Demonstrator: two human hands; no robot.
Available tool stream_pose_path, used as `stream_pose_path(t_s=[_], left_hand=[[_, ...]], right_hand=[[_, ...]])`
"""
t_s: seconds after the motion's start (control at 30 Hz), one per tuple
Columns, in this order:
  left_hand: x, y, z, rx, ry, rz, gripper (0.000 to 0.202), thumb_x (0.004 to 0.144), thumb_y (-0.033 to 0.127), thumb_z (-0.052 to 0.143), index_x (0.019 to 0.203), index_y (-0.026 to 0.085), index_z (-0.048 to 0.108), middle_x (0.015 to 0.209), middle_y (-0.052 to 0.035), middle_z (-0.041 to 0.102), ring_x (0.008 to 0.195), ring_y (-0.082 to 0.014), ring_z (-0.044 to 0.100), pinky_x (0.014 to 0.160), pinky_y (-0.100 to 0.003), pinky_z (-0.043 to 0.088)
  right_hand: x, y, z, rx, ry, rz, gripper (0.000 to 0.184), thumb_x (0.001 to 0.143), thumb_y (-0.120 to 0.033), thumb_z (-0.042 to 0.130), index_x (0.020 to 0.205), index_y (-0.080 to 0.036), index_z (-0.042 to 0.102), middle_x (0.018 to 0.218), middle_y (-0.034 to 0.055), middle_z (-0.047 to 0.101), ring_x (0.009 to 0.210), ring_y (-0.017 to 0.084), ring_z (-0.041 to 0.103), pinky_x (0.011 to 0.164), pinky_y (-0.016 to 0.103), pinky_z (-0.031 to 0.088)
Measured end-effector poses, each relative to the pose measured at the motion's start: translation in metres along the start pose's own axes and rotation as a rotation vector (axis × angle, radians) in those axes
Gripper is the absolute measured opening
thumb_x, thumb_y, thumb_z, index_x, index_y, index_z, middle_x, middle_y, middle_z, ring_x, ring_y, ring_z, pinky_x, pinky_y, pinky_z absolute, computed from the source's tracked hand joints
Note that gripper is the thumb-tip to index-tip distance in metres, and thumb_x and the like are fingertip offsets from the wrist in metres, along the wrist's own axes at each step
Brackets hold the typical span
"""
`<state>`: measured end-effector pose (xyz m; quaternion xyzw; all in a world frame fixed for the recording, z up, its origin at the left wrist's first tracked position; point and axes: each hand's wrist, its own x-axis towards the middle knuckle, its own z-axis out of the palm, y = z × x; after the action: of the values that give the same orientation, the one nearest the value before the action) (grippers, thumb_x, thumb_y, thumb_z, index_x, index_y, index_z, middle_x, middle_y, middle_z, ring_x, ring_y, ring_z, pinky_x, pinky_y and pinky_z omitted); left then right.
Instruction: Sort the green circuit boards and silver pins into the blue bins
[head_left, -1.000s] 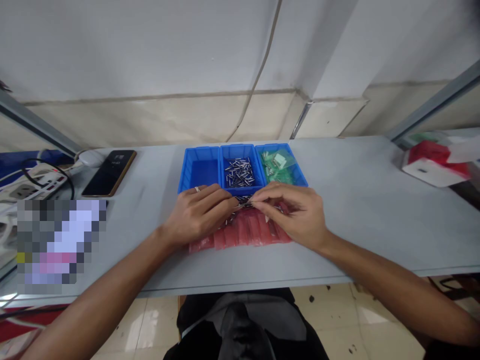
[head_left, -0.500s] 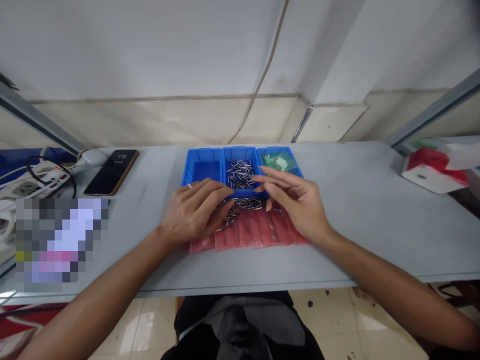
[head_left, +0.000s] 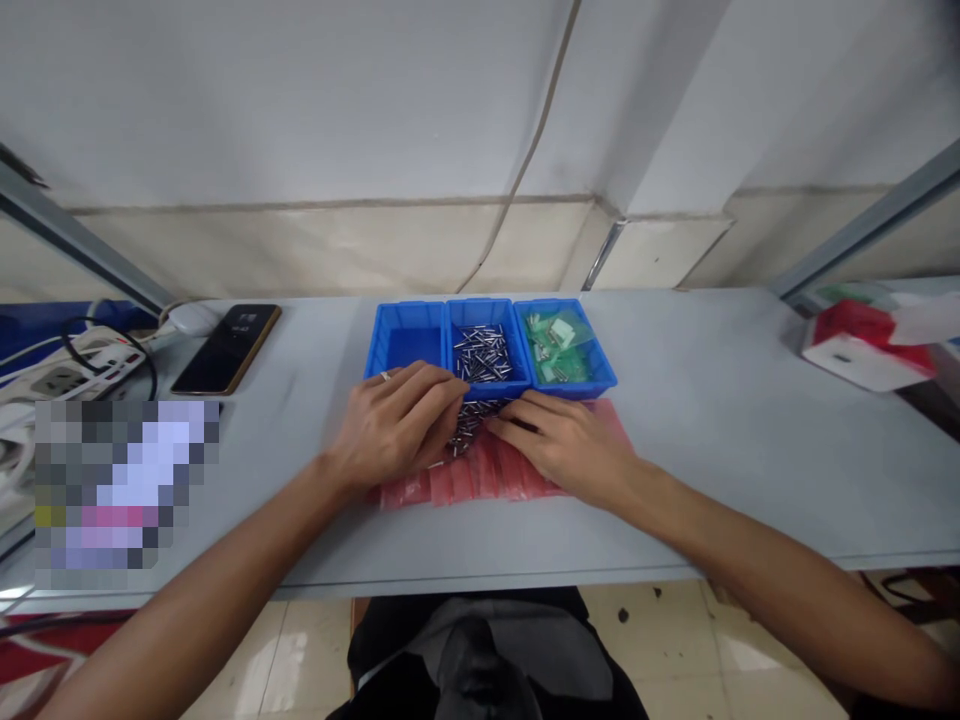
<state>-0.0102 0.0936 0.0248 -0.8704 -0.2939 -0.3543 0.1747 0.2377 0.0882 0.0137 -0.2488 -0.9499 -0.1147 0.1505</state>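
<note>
The left hand (head_left: 394, 425) is curved over a small heap of slim metal pins (head_left: 471, 425), its fingers bent and its fingertips at the heap's near side; whether it has hold of any pins cannot be told. A ring (head_left: 385, 376) sits on one of its fingers. The right hand (head_left: 562, 447) lies nearly flat with its fingers extended, just beside the heap at the centre of the frame, and shows no held item. Both hands rest over a layered spread of red plastic bags (head_left: 431, 488), which holds the pins at its upper edge. Directly above the hands, three blue plastic bins stand side by side, with the nearest rims close to the fingers. The left bin (head_left: 405, 335) is just above the left hand. The middle bin (head_left: 482, 355) holds a loose pile of metal pins, and the right bin (head_left: 562, 350) holds green-tinted packets. The grey table (head_left: 712, 455) runs well past both hands, and its near edge passes below the wrists. A phone (head_left: 226, 349) and a power strip (head_left: 90, 365) lie at the left, while a red-and-white box (head_left: 866, 355) sits well apart at the right.
</note>
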Motion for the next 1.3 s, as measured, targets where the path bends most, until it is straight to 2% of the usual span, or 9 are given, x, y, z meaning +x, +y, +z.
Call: stream_pose_path(t_s=[0.3,0.5,0.63,0.77,0.9,1.0,1.13,1.2,1.3], left_hand=[[0.000,0.001,0.001,-0.001,-0.014,0.011,0.021,0.084,0.013,0.064,0.105,0.017,0.061,0.095,-0.0027,0.070,0.081,-0.0151,0.065,0.066,-0.028,0.050],[0.001,0.001,0.000,-0.071,-0.040,0.053,0.017,0.089,0.023,0.065,0.104,0.017,0.061,0.094,-0.0028,0.070,0.081,-0.0150,0.065,0.065,-0.027,0.049],[0.002,0.004,-0.001,-0.077,-0.037,0.101,0.027,0.088,0.031,0.071,0.107,0.016,0.061,0.095,-0.0025,0.071,0.083,-0.0148,0.066,0.063,-0.026,0.048],[0.003,0.006,0.001,-0.057,-0.009,0.105,0.018,0.088,0.021,0.069,0.103,0.017,0.061,0.090,-0.0003,0.070,0.078,-0.0123,0.066,0.063,-0.025,0.048],[0.003,0.005,0.001,-0.082,0.000,0.089,0.010,0.091,0.020,0.063,0.101,0.017,0.061,0.089,-0.0017,0.070,0.077,-0.0139,0.065,0.063,-0.026,0.048],[0.001,0.004,-0.001,-0.102,0.019,0.028,0.014,0.092,0.020,0.060,0.105,0.016,0.061,0.092,-0.0043,0.071,0.080,-0.0161,0.065,0.067,-0.029,0.050],[0.000,0.003,-0.003,-0.071,0.060,-0.071,0.013,0.089,0.014,0.061,0.102,0.016,0.062,0.092,-0.0035,0.069,0.079,-0.0151,0.064,0.068,-0.029,0.048],[0.000,0.003,-0.002,-0.048,0.054,-0.072,0.010,0.087,0.013,0.062,0.097,0.017,0.062,0.091,-0.0021,0.069,0.078,-0.0139,0.062,0.065,-0.028,0.046],[0.001,0.003,-0.001,-0.048,0.030,-0.054,0.010,0.086,0.012,0.064,0.095,0.016,0.061,0.090,-0.0012,0.069,0.077,-0.0135,0.062,0.065,-0.028,0.046]], right_hand=[[0.000,-0.001,-0.004,0.197,0.285,0.117,0.025,0.095,-0.011,0.052,0.114,-0.015,0.069,0.100,0.0084,0.071,0.091,0.019,0.069,0.077,0.034,0.061],[0.005,-0.005,-0.014,0.634,0.488,0.298,0.022,0.092,-0.013,0.061,0.110,-0.023,0.071,0.100,0.0037,0.074,0.089,0.016,0.070,0.080,0.033,0.061],[0.008,-0.006,-0.018,0.926,0.491,0.500,0.005,0.089,-0.021,0.070,0.093,-0.022,0.073,0.090,0.0022,0.074,0.076,0.014,0.069,0.067,0.027,0.060],[0.008,-0.008,-0.015,1.205,0.494,0.585,0.007,0.086,-0.024,0.074,0.091,-0.020,0.074,0.084,0.0013,0.072,0.065,0.010,0.067,0.055,0.022,0.057],[0.008,-0.010,-0.013,1.304,0.485,0.630,0.009,0.085,-0.024,0.075,0.092,-0.019,0.074,0.079,0.0002,0.073,0.056,0.009,0.065,0.050,0.021,0.056],[0.009,-0.006,-0.013,1.300,0.501,0.680,0.012,0.088,-0.026,0.072,0.097,-0.018,0.074,0.081,0.0018,0.075,0.056,0.010,0.067,0.055,0.024,0.059],[0.007,0.003,-0.012,1.184,0.492,0.647,0.038,0.099,-0.026,0.056,0.136,-0.023,0.057,0.119,0.0081,0.073,0.087,0.016,0.075,0.073,0.033,0.065],[0.003,0.006,-0.010,0.916,0.423,0.513,0.041,0.100,-0.022,0.053,0.140,-0.026,0.054,0.124,0.0063,0.071,0.095,0.017,0.074,0.079,0.035,0.064],[-0.001,0.007,-0.007,0.323,0.193,0.225,0.034,0.095,-0.014,0.057,0.128,-0.021,0.065,0.109,0.0065,0.076,0.093,0.021,0.072,0.081,0.039,0.062]])
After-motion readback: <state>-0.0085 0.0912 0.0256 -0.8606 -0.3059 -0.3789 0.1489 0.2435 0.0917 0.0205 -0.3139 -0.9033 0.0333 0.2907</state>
